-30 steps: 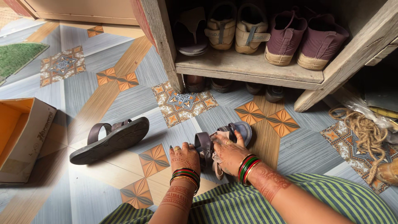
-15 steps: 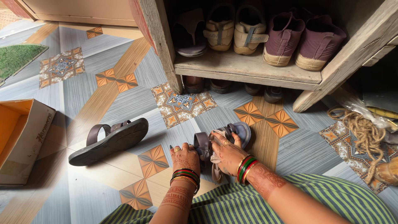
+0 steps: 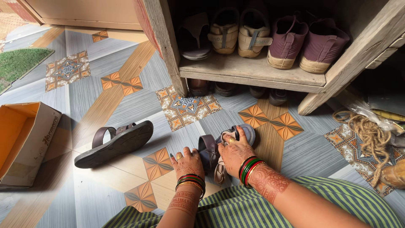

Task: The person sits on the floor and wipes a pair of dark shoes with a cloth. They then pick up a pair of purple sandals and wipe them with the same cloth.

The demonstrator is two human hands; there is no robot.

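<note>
A dark brown sandal (image 3: 211, 150) lies on the patterned floor just in front of me. My left hand (image 3: 187, 162) grips its heel end and steadies it. My right hand (image 3: 234, 154) presses a pale cloth (image 3: 220, 169) onto the sandal's footbed, with the fingers spread over the strap. A loose end of the cloth hangs down between my wrists. The matching sandal (image 3: 114, 143) rests on its side to the left, apart from both hands.
A wooden shoe rack (image 3: 253, 71) stands ahead, with beige sandals (image 3: 238, 29) and maroon shoes (image 3: 308, 40) on its shelf and dark shoes beneath. An open cardboard box (image 3: 25, 141) sits at the left. Coiled rope (image 3: 371, 135) lies at the right, a green mat (image 3: 19, 63) far left.
My right hand has slid the cloth a little along the sandal toward me. The left hand holds the same spot. The view has shifted slightly.
</note>
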